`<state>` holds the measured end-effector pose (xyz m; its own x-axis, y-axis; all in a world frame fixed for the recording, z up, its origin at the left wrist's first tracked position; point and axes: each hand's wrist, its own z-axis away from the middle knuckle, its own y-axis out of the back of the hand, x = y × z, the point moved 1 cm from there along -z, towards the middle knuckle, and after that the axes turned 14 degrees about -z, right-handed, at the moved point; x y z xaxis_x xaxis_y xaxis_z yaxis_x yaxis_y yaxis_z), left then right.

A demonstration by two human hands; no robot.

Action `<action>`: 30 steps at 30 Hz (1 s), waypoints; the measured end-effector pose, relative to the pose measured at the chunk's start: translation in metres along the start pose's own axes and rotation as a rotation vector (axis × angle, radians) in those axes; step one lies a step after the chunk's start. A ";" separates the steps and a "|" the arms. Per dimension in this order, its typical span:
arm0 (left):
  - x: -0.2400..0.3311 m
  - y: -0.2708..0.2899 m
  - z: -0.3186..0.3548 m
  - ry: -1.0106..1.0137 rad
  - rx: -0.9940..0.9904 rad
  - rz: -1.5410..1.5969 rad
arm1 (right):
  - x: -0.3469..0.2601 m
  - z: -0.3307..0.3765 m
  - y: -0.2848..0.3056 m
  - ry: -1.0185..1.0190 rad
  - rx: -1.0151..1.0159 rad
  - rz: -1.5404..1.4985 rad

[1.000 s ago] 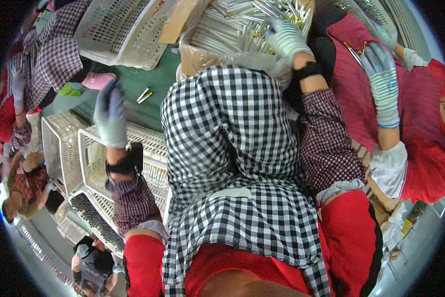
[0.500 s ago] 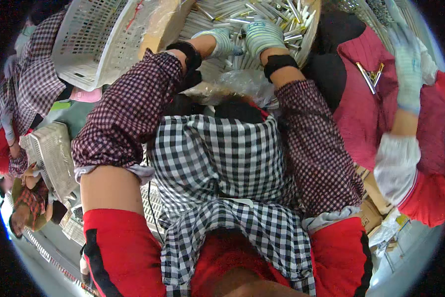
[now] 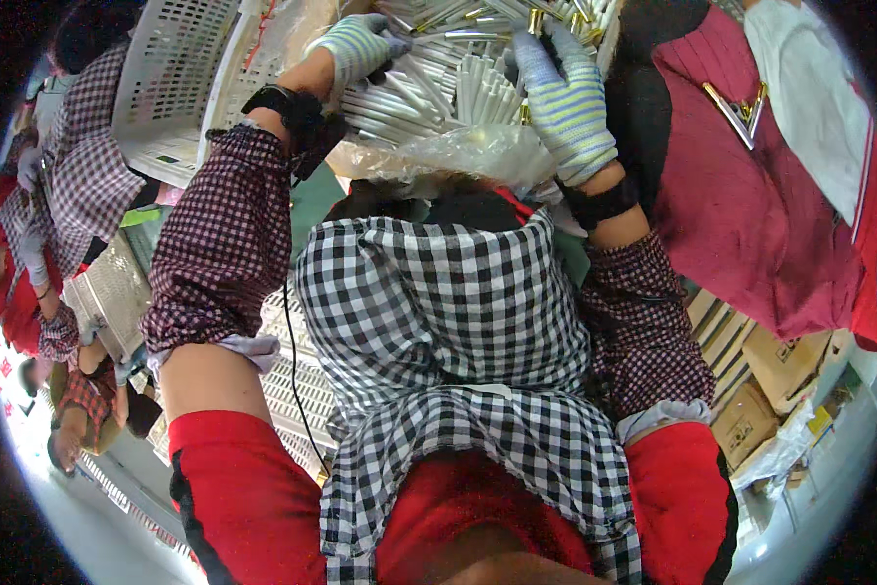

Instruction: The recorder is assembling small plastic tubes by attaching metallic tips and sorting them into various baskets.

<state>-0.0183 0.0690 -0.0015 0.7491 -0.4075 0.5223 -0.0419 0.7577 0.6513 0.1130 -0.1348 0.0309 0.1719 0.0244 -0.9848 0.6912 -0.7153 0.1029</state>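
Observation:
My left hand [image 3: 352,49], in a striped knit glove, is at the left of a heap of slim white tubes [image 3: 399,102]. Its fingers point right, apart, with nothing plainly in them. On the heap's right side my right hand [image 3: 570,112], gloved alike, has its fingers stretched out and spread. A gold-ended tube [image 3: 536,21] lies by its fingertips, and another gold end shows beside the palm. Between my hands some white tubes [image 3: 482,90] stand in a bunch, ends up. Clear plastic film [image 3: 477,153] lies along the heap's near edge.
A white perforated basket [image 3: 170,73] stands at the far left. On the right is a co-worker in a dark red apron [image 3: 731,185] and a white sleeve [image 3: 809,97]. Flattened cardboard boxes [image 3: 784,366] lie lower right. Other people work at the far left.
My hands, close together over the heap before, have moved apart, left hand to the left and right hand nearer and right. The bunched tubes now show between them. The co-worker's glove has moved up, out of view.

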 end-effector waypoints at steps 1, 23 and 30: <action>-0.010 0.003 -0.001 0.003 0.008 -0.012 | 0.004 0.001 0.000 0.006 0.003 -0.013; 0.025 -0.001 0.086 -0.612 0.318 -0.635 | -0.049 0.057 0.052 0.314 -0.261 0.312; 0.074 0.021 0.195 -0.735 0.371 -0.529 | -0.104 0.054 0.056 0.591 -0.393 0.430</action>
<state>-0.0920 -0.0448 0.1580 0.1375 -0.9599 0.2443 -0.1185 0.2289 0.9662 0.0964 -0.2152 0.1319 0.7417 0.2460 -0.6240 0.6571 -0.4528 0.6026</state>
